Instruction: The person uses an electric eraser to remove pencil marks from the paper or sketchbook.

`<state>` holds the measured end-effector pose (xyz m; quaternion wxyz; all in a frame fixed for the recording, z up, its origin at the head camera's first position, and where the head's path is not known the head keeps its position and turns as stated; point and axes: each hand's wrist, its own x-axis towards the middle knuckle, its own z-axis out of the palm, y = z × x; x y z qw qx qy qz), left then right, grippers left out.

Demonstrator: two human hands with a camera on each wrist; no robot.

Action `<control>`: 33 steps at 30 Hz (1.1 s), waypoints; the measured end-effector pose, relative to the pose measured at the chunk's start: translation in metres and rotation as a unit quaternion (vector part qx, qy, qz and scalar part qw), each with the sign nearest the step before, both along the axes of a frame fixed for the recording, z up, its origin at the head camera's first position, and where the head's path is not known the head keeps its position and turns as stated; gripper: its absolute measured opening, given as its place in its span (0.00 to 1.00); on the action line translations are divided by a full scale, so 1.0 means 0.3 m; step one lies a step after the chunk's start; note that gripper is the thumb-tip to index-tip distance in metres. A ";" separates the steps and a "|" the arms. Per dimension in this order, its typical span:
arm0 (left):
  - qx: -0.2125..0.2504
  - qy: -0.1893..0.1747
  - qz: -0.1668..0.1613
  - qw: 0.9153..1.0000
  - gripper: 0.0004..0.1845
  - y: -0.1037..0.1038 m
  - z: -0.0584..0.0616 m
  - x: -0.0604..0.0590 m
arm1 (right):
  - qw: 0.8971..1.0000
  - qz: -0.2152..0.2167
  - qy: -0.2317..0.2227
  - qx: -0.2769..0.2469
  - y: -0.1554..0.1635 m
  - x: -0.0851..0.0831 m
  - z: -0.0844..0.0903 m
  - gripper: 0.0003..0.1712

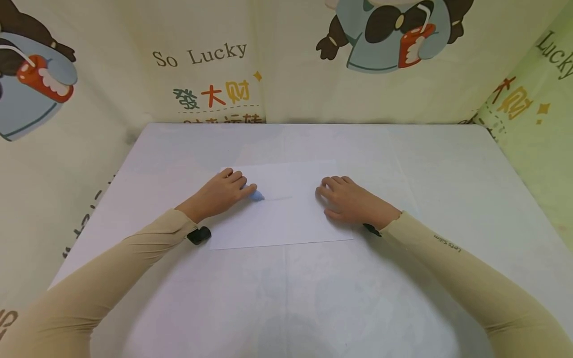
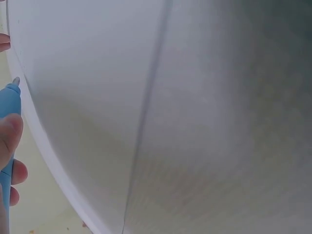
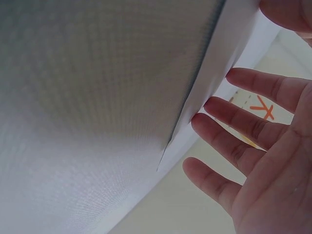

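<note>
1. Left hand (image 1: 224, 191): fingers curled round a light blue pen (image 1: 257, 195); grip closed on the pen barrel. In the left wrist view the pen (image 2: 9, 112) runs up along the thumb and fingers, its grey tip clear of the fingertips.
2. Pen tip pokes out from the left grip toward the right hand and sits on the white sheet of paper (image 1: 286, 223). A faint pale line runs on from the tip across the sheet.
3. Right hand (image 1: 351, 201): palm down on the paper, fingers straight and slightly spread; grip open, holding nothing. In the right wrist view the fingers (image 3: 229, 131) lie along the paper's edge (image 3: 209, 92).
4. Paper lies flat under both hands, its near edge just behind the wrists, on the white worktop (image 1: 447, 199).
5. The two hands are well apart, with bare paper between them.
6. Both arms wear beige sleeves (image 1: 452, 263); a black strap sits at each wrist.
7. Beyond the worktop hangs a cartoon-printed cloth backdrop (image 1: 277, 59) reading "So Lucky".
</note>
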<state>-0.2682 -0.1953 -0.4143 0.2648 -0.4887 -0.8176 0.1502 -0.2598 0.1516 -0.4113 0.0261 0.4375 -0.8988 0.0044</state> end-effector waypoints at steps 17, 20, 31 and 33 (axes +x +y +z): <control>0.000 0.006 -0.001 1.000 0.16 -0.001 -0.007 -0.006 | 1.000 -0.002 0.010 -0.001 0.002 -0.002 -0.005 0.22; 0.002 0.006 -0.002 1.000 0.16 -0.001 -0.007 -0.005 | 1.000 0.002 0.015 -0.003 0.003 -0.004 -0.009 0.22; 0.000 -0.003 -0.005 1.000 0.15 -0.003 -0.008 -0.007 | 1.000 0.002 0.013 0.005 0.003 -0.007 -0.010 0.22; -0.002 -0.003 -0.005 1.000 0.14 -0.003 -0.008 -0.007 | 1.000 0.001 0.012 0.006 0.002 -0.006 -0.008 0.23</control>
